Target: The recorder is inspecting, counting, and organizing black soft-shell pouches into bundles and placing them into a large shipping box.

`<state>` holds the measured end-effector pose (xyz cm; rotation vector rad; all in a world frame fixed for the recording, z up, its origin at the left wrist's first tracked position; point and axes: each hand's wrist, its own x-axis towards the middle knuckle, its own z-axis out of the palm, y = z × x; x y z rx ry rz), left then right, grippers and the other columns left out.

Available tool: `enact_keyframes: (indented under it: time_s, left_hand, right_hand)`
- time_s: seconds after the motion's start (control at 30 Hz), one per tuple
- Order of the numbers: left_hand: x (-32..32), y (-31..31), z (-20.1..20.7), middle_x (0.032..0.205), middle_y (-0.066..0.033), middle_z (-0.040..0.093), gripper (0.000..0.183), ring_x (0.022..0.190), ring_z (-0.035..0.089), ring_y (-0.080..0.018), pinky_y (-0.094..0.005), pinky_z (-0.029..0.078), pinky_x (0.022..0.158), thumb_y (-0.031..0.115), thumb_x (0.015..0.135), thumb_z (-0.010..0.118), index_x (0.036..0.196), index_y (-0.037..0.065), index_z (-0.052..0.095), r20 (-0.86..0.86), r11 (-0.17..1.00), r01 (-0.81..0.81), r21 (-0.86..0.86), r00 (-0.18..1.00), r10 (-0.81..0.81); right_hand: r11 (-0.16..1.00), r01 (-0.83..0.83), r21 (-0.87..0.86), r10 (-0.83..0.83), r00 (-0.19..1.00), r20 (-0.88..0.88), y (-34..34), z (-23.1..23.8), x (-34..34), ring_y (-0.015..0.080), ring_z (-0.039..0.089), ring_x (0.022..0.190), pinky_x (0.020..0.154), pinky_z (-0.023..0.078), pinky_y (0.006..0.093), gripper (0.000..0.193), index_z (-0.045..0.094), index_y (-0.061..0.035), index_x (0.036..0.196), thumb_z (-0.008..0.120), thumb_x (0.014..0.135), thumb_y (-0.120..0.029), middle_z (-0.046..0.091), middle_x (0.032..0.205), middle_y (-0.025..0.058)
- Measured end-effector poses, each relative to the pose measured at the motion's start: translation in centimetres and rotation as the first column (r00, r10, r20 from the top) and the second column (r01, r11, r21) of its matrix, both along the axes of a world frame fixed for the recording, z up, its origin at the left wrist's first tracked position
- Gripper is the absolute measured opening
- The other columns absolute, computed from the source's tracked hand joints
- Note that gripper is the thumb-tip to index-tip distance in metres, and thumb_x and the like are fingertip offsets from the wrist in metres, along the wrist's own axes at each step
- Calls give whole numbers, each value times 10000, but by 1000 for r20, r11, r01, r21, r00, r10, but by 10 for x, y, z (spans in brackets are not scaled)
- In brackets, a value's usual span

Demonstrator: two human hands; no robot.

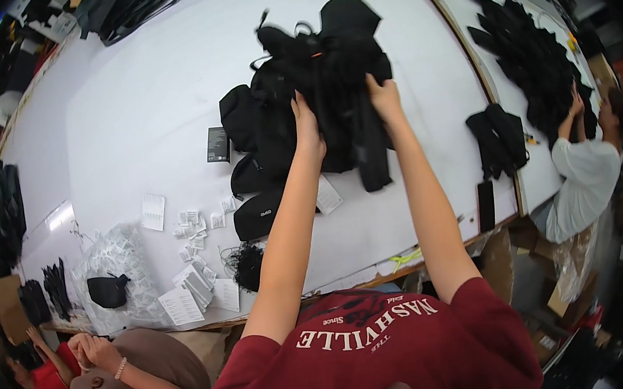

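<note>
A black fabric bag [329,77] is gripped by both closed hands, left [308,129] and right [385,98]; folded black pouches [260,212] lie below-left on the white counter [124,100], more unsorted beyond.

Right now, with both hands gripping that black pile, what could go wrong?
1. The left hand and right hand grip the black bag pile together; loose straps hanging below might snag or drag.
2. The small black pouches lie touching the pile, so pulling it could sweep them along.
3. The paper tag beside the left forearm might be brushed off the white table.
</note>
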<state>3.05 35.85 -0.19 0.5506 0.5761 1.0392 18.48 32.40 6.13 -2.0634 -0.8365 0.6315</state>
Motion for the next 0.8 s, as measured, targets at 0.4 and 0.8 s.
enact_keyframes:
  time_s: [0.4, 0.8]
  left_hand:
    - [-24, -26, 36, 1418, -194, 325, 731, 1163, 493, -294, -394, 433, 930, 588, 909, 454, 1447, 172, 185, -623, 972, -146, -184, 782, 0]
    - [-111, -69, 14, 1157, -80, 565, 321, 1065, 531, -155, -274, 443, 852, 177, 885, 621, 1172, 56, 547, -773, 942, -257, 214, 545, 324]
  right_hand:
    - [968, -43, -246, 91, 979, 184, 81, -43, 41, 398, 521, 1124, 975, 369, 506, 855, 548, 15, 1179, 543, 739, -718, 512, 1250, 243]
    - [883, 299, 361, -269, 954, -132, 20, -50, 70, 363, 420, 1267, 1048, 332, 414, 722, 409, -11, 1364, 534, 874, -527, 435, 1365, 228]
